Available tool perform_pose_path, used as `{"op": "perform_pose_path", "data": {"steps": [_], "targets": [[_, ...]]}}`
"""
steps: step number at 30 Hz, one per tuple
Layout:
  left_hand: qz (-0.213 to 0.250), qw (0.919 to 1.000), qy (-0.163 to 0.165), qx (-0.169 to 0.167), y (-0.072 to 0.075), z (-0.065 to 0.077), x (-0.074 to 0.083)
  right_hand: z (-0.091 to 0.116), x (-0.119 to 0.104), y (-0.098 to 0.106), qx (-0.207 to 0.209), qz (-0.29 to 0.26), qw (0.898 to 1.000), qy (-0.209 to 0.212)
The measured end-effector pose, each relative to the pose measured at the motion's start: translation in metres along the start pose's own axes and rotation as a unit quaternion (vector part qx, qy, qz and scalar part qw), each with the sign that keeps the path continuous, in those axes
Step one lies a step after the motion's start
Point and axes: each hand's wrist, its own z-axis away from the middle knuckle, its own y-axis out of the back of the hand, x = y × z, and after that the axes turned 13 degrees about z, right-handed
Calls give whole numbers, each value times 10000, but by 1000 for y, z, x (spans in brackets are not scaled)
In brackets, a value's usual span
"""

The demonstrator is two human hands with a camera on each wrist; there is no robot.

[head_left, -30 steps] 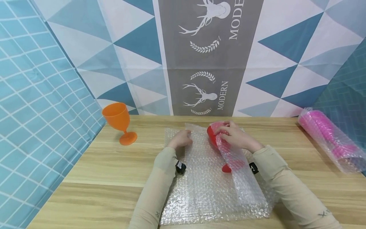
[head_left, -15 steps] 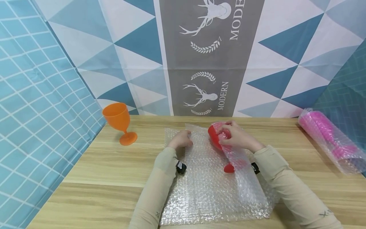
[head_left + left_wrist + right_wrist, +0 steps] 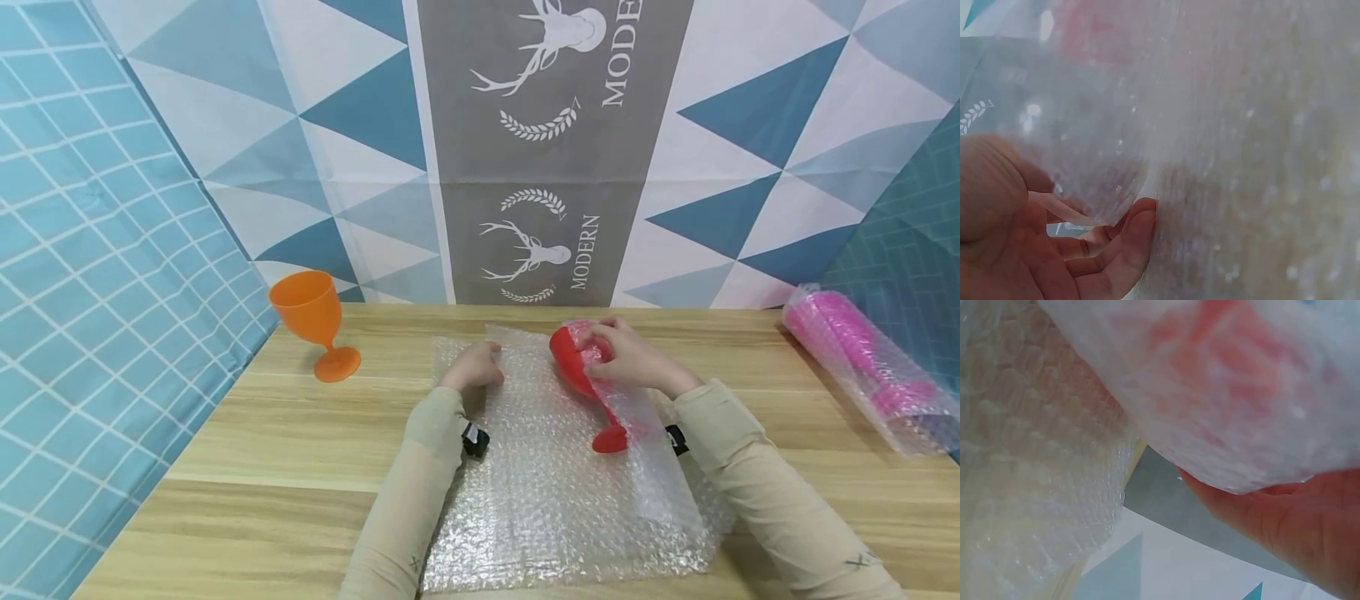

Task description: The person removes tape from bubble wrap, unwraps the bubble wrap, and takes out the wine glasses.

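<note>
In the head view a red plastic goblet (image 3: pixel 573 362) lies tilted on a sheet of bubble wrap (image 3: pixel 532 483), its foot toward the person. A flap of the wrap covers its right side. My right hand (image 3: pixel 630 358) grips the goblet's bowl together with this flap, fingers curled over it. In the right wrist view the goblet shows only as a blurred red patch behind the wrap. My left hand (image 3: pixel 474 367) is at the sheet's far left part. The left wrist view shows that hand's curled fingers (image 3: pixel 1138 240) and thumb around an edge of the wrap.
An orange goblet (image 3: pixel 307 308) stands upright at the back left of the wooden table (image 3: pixel 285 467). At the right edge lies a pink goblet (image 3: pixel 855 342) rolled in bubble wrap. A patterned cloth wall (image 3: pixel 360 158) closes off the back.
My right hand has shifted slightly right with the goblet and the flap. More of the goblet's bowl, stem and foot now shows. The left hand has stayed in place.
</note>
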Motion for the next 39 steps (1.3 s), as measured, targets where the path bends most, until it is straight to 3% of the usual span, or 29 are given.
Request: {"op": "perform_pose_path", "data": {"steps": [24, 39], "targets": [[288, 9995, 146, 57, -2, 3, -2, 6, 12, 5, -93, -229, 9997, -92], [58, 9999, 148, 59, -3, 2, 1, 11, 22, 13, -429, -370, 9983, 96]]}}
